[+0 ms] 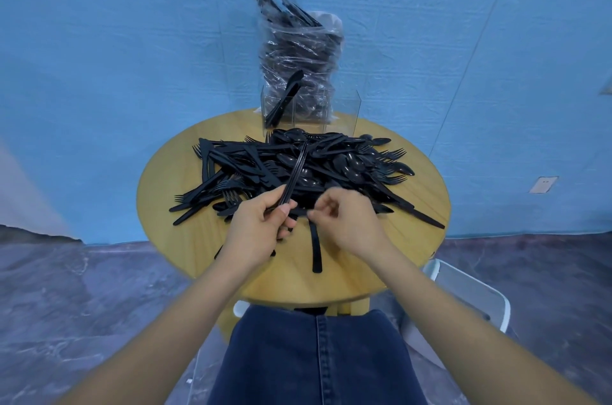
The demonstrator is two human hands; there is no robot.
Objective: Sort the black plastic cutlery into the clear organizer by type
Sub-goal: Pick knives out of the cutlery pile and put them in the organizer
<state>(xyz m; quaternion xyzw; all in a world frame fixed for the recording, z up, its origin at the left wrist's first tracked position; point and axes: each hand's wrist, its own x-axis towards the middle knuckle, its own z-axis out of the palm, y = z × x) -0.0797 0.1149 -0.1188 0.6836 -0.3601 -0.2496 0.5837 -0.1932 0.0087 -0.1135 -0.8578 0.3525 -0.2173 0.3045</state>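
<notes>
While the left hand (265, 222) grips a small bundle of forks (296, 172) by the handles, the right hand (344, 215) curls over the pile (298, 166), apparently pinching another piece. Best match types now, tines aligned, before reaching to the clear organizer (344, 109) behind.

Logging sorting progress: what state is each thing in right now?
Left hand: grips a stack of forks.
Right hand: fingers curled at the pile's near edge; a grip can't be told.
Pile: loose, mixed, unsorted on the table.
Organizer: upright, left compartment holds knives.
Bag: upright, open, full.
</notes>
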